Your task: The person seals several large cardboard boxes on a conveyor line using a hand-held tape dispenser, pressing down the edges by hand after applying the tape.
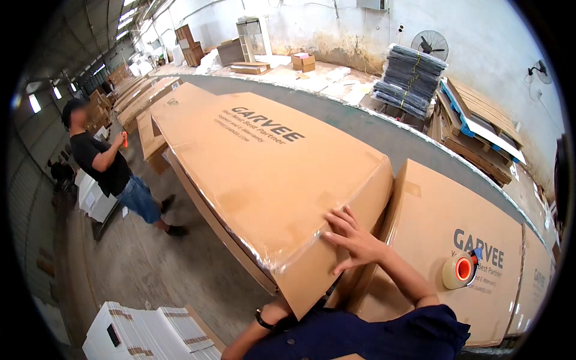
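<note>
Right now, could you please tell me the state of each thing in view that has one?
Near carton: top down, clear tape along its near edge.
Right hand: open, spread at that edge.
Left hand: mostly hidden by the carton.
Right carton: top closed.
Tape roll: set down on the right carton.
Dark stack: strapped.
Fan: cannot tell whether running.

Matt cardboard box (pixel 279 165), glossy tape (pixel 300 246)
</note>
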{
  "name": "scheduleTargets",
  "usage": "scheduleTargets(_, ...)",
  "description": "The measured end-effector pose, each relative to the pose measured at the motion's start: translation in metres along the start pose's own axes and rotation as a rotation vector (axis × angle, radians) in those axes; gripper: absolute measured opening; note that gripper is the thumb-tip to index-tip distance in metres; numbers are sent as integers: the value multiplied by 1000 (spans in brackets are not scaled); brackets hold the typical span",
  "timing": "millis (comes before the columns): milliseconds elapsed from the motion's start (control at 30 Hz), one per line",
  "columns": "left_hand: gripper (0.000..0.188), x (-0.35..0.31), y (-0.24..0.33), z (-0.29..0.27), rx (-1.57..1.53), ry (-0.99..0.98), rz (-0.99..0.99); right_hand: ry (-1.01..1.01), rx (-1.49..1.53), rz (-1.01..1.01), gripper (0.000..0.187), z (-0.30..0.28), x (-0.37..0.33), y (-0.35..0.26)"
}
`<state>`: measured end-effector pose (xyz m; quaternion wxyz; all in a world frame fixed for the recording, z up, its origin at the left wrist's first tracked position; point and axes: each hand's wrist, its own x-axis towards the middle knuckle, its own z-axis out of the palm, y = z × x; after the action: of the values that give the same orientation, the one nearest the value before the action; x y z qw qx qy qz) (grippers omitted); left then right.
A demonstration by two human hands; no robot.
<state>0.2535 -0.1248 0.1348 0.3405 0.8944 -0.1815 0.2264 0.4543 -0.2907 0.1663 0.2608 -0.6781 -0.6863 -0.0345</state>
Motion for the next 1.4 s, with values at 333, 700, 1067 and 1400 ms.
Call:
scheduleTargets(333,57,164,12,-64,-878,-19,-171,525,-112,-65,91,-27,9,-8)
scheduleTargets(700,54,77,-96,57,-286,-306,-253,1259,49,366,56,-221,127,105)
scheduleTargets(1067,50,56,-89,100,103,-497,-13,1333,-257,450,61,-289,140,188)
scheduleTargets(1400,37,49,-98,118,-556,-732,-162,1275,-91,390,60,-216,133,101)
